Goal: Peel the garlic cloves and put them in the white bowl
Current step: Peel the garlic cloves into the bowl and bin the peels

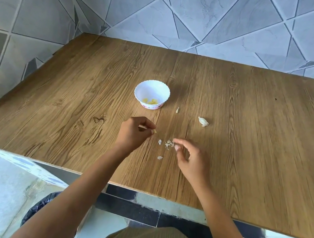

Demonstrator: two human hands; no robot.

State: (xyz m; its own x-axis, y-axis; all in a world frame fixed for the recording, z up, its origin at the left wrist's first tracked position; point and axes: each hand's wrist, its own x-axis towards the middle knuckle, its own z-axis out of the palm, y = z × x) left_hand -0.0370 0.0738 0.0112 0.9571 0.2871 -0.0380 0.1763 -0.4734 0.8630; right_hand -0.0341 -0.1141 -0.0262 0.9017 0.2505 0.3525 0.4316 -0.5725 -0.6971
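A small white bowl (152, 94) with a scalloped rim stands on the wooden table; several yellowish peeled cloves lie in its bottom. My left hand (133, 133) is below the bowl, its fingertips pinching a pale peeled garlic clove (155, 131). My right hand (190, 160) hovers just right of it, thumb and forefinger close together over a small heap of papery garlic skins (167, 144); whether they pinch a scrap I cannot tell. An unpeeled garlic clove (203, 122) lies to the right of the bowl.
The wooden table (253, 135) stands against a grey tiled wall. Loose skin flakes lie here and there: one flake (177, 110) right of the bowl, another flake (159, 157) between my wrists. The table's front edge runs above my lap.
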